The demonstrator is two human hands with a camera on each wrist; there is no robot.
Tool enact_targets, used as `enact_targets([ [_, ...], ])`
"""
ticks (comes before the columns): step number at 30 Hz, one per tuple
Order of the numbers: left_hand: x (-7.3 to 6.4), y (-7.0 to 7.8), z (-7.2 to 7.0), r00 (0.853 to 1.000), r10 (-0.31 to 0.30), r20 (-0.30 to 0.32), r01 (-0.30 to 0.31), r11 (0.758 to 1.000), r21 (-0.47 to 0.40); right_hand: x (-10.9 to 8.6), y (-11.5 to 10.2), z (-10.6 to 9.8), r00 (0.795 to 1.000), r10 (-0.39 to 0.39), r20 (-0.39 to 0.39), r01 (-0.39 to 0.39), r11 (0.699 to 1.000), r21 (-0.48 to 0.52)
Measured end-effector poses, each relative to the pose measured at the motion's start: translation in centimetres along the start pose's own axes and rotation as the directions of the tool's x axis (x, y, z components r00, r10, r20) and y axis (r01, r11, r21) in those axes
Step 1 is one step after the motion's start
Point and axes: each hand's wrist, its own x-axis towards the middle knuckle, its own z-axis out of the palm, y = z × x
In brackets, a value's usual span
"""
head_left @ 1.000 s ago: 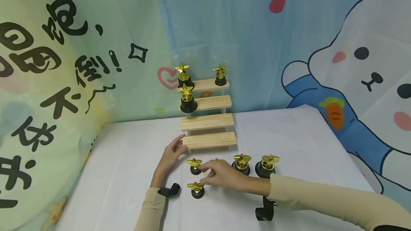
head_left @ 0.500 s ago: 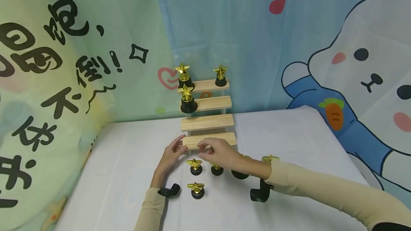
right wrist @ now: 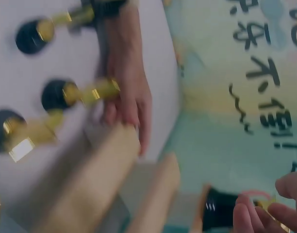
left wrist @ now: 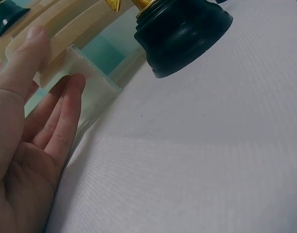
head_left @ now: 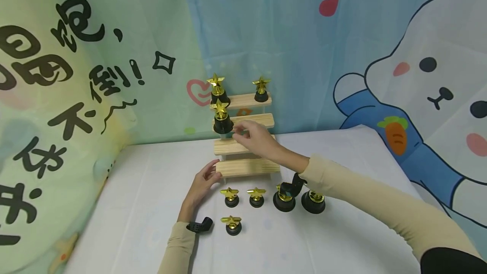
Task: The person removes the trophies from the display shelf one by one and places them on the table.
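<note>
Near the frame's centre, a star trophy [head_left: 222,119] — shiny gold star, flared black base — stands upright on the wooden stand [head_left: 247,168]; the right hand [head_left: 255,138] has its grip loosely parted just beside it, contact unclear, while the left hand [head_left: 202,183], lower left, holds the wooden stand's end

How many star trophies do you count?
8: two trophies on the top shelf, one trophy at left on the second shelf, three small trophies, two large trophies on the table.
</note>
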Motion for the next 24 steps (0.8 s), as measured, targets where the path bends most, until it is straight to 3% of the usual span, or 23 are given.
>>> enact_targets([
  [5,-0.1,0.0,-0.1,1.0,-0.003,0.005,0.003,1.0,-0.001,3.3,0.7,-0.8,0.996,-0.048,-0.068,0.045,0.997,-0.056],
  [11,0.0,-0.3,-0.1,1.0,0.006,0.007,-0.006,1.0,-0.003,6.2,1.4,-1.2,0.999,-0.004,-0.043,0.004,1.0,0.0],
  [17,-0.1,-0.2,0.0,1.0,0.001,0.019,-0.001,1.0,-0.008,7.7,1.7,-1.3,0.994,0.106,0.009,-0.107,0.989,0.107],
  [24,-0.1,0.2,-0.1,1.0,-0.008,0.007,0.008,1.0,-0.013,8.5,1.5,-1.3,0.995,0.082,0.05,-0.087,0.991,0.102],
])
